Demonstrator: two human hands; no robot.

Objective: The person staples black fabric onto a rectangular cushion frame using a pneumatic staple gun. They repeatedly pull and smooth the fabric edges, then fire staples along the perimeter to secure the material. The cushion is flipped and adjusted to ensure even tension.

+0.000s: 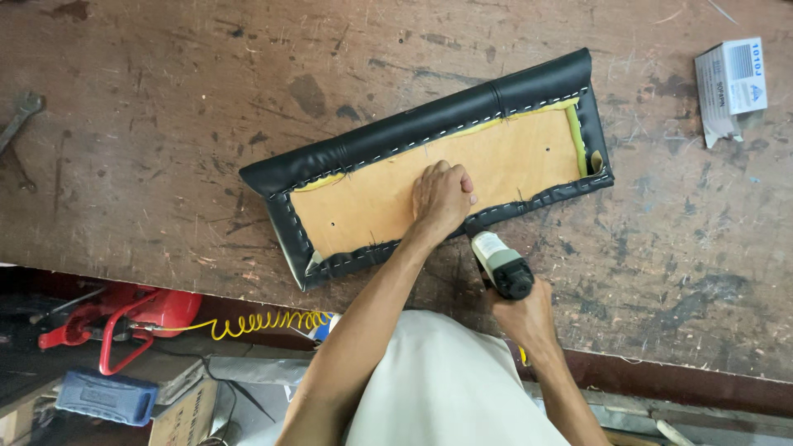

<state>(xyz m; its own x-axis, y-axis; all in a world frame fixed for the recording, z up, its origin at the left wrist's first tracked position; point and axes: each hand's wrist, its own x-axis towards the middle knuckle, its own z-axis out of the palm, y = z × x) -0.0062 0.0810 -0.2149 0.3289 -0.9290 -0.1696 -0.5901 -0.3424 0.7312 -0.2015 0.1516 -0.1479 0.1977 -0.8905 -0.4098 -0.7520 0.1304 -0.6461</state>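
From the head camera we see our left hand (443,198) closed in a fist, pressing on the upholstered panel (429,169) that lies on the workbench (165,124), so it stays steady. Our right hand (524,314) grips the staple gun (500,264), nose at the near edge.

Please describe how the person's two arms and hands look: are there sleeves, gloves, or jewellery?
Both forearms are bare, with no sleeves in view. The left hand and the right hand wear no gloves, and no rings, watch or bracelet show. Between the arms lies pale cream cloth clothing.
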